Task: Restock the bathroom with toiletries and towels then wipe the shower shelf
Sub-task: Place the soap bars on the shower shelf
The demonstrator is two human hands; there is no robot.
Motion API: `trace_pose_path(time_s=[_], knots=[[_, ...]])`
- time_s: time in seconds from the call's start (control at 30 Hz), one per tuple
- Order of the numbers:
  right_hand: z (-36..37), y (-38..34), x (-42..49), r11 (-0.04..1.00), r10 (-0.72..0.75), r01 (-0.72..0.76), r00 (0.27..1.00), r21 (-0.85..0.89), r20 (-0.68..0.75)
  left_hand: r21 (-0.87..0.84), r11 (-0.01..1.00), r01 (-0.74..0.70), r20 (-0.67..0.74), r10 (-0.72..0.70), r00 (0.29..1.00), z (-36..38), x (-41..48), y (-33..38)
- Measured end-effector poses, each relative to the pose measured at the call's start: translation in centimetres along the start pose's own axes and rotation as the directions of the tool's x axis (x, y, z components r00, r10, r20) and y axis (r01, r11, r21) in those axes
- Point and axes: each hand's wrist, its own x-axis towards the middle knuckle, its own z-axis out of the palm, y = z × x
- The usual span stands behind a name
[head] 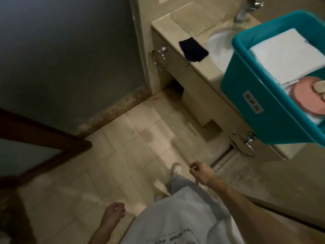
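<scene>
A teal bin (260, 95) stands on the beige vanity counter (175, 23) at the right. It holds folded white towels (284, 57) and round pink items (302, 95). A dark cloth (193, 49) lies on the counter left of the sink basin (218, 44). My left hand (114, 211) hangs low beside my hip, fingers loosely curled, holding nothing. My right hand (200, 173) hangs in front of my leg over the tiled floor, fingers loosely curled, with nothing seen in it. Both hands are well below the counter and away from the bin.
Two chrome towel rings (159, 58) (243, 144) hang on the vanity's front and side. A faucet (246, 9) stands behind the basin. A frosted glass wall (70, 50) fills the left, and a dark wooden door (44, 143) stands open at lower left. A tiled floor (140, 138) lies between them.
</scene>
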Motion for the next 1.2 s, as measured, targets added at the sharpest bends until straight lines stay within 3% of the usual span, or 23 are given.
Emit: trace_pose_path(time_s=[0.1, 0.23, 0.33, 0.47, 0.57, 0.67, 0.8, 0.93, 1.0, 1.03, 1.1, 1.2], knots=[[-1.3, 2.4, 1.4, 0.991, 0.124, -0.124, 0.992, 0.042, -0.009, 0.08, 0.997, 0.022, 0.015, -0.024, 1.0, 0.1, 2.3, 4.2], [-2.8, 5.0, 4.1, 0.954, 0.279, -0.276, 0.96, 0.114, -0.015, 0.183, 0.979, -0.085, 0.04, 0.079, 0.996, 1.2, 4.6, 13.4], [-4.7, 4.2, 6.0, 0.943, 0.298, -0.285, 0.953, 0.169, -0.053, 0.244, 0.941, -0.232, 0.126, 0.207, 0.97, 3.4, 4.6, 21.7], [-8.8, 0.5, 6.8, 0.939, 0.209, -0.161, 0.969, 0.305, -0.131, 0.317, 0.814, -0.486, 0.296, 0.402, 0.866, 7.4, 4.0, 32.6], [-12.7, -3.2, 5.0, 0.916, 0.115, 0.019, 0.945, 0.401, -0.308, 0.287, 0.642, -0.711, 0.424, 0.58, 0.696, 11.0, 0.9, 40.9], [-16.9, -6.7, 1.4, 0.922, -0.014, 0.213, 0.854, 0.325, -0.519, 0.163, 0.414, -0.895, 0.514, 0.739, 0.436, 14.3, -4.4, 48.1], [-22.6, -8.8, -3.0, 0.914, -0.177, 0.402, 0.523, 0.058, -0.833, -0.05, 0.108, -0.993, 0.521, 0.851, 0.066, 17.7, -11.6, 55.2], [-27.9, -9.4, -5.5, 0.923, -0.174, 0.379, 0.241, -0.073, -0.955, -0.205, -0.166, -0.965, 0.513, 0.821, -0.25, 21.3, -16.0, 60.8], [-30.0, -9.3, -5.5, 0.955, -0.125, 0.286, 0.131, -0.083, -0.983, -0.258, -0.213, -0.942, 0.559, 0.763, -0.325, 23.6, -17.1, 63.1], [-30.9, -9.1, -5.3, 0.968, -0.084, 0.244, 0.109, -0.055, -0.99, -0.276, -0.219, -0.936, 0.602, 0.72, -0.346, 24.8, -17.3, 64.2], [-32.5, -8.2, -4.7, 0.984, 0.031, 0.169, 0.123, 0.052, -0.992, -0.279, -0.229, -0.932, 0.695, 0.622, -0.361, 27.3, -17.6, 65.8], [-34.5, -6.5, -4.0, 0.971, 0.233, 0.007, 0.203, 0.239, -0.951, -0.26, -0.301, -0.917, 0.796, 0.471, -0.38, 31.1, -18.0, 67.4]])
